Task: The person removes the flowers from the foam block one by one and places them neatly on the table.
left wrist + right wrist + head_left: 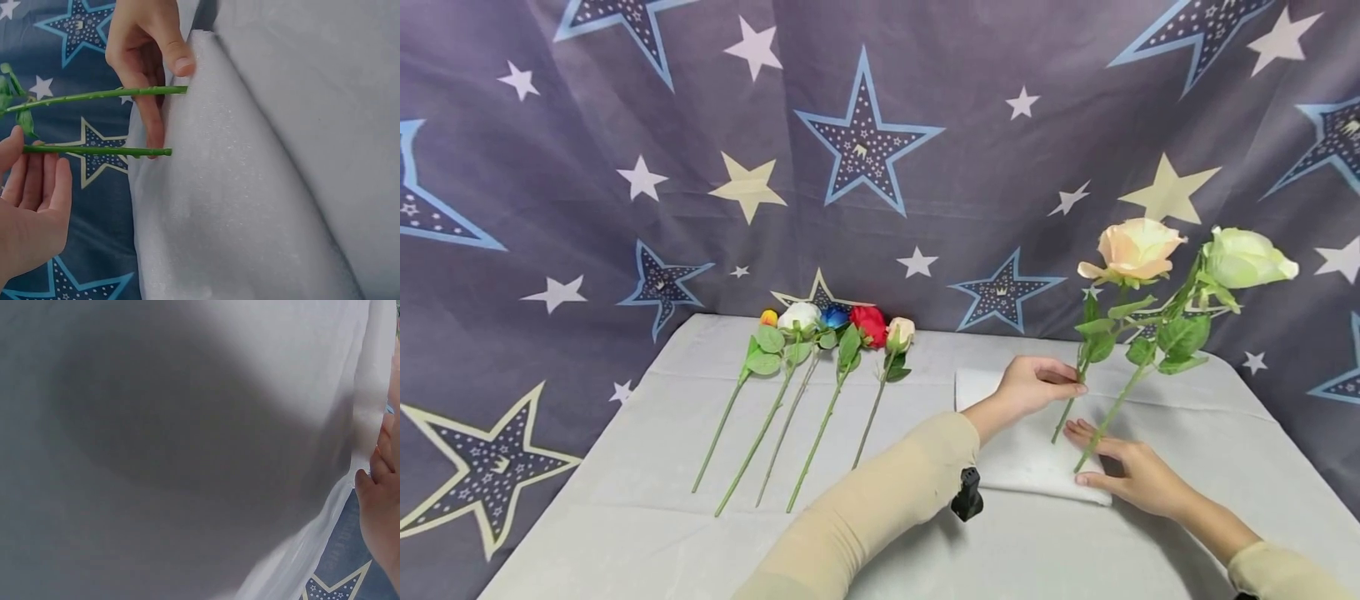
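My left hand (1037, 385) pinches the stem of a peach rose (1138, 250) between thumb and fingers, its bloom raised. Beside it slants a pale green rose (1251, 258), its stem crossing in front of my right hand (1142, 479). The right hand's thumb and fingers are spread, at the edge of a folded white foam sheet (1026, 462). In the left wrist view, the lower stem (100, 150) lies in my left hand (37, 212); the upper stem (106, 95) passes across the right hand (147, 44). The right wrist view shows my right hand (381, 500) only partly.
Left of the sheet several roses lie in a row on the grey-covered table (625, 533): among them a white rose (800, 315), a red rose (869, 325) and a cream rose (900, 333). A star-patterned curtain (880, 242) hangs behind.
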Action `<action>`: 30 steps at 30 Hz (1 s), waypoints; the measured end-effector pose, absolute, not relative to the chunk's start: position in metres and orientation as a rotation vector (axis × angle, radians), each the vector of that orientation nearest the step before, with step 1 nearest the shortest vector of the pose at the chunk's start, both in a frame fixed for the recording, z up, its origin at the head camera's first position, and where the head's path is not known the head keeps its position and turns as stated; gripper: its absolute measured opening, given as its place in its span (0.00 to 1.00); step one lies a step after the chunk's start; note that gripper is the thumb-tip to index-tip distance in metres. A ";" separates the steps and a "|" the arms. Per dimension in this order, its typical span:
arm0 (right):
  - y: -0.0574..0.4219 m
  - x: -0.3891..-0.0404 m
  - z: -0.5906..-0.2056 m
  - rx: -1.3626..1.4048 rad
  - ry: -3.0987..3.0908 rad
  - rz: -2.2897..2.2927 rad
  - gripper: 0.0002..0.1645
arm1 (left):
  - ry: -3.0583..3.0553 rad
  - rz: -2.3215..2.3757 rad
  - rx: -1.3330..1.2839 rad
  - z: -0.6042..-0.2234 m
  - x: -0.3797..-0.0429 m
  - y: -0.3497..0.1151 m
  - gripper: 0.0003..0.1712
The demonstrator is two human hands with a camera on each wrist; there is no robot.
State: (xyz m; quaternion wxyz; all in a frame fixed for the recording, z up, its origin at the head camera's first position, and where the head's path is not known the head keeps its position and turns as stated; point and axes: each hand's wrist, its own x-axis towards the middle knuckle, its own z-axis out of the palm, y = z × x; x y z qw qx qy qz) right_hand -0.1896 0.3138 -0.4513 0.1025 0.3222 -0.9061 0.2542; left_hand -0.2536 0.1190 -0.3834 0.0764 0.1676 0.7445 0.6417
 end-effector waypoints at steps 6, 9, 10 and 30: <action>0.315 -0.187 -0.453 0.985 -2.605 0.760 0.34 | 2.188 1.982 0.542 -0.387 -0.253 0.118 0.08; 0.314 -0.188 -0.454 0.989 -2.588 0.738 0.34 | 2.173 2.013 0.500 -0.387 -0.254 0.114 0.07; 0.314 -0.188 -0.454 0.992 -2.584 0.736 0.34 | 2.168 2.026 0.485 -0.387 -0.254 0.113 0.07; 0.311 -0.189 -0.454 0.986 -2.595 0.747 0.33 | 2.340 1.907 0.558 -0.393 -0.252 0.105 0.08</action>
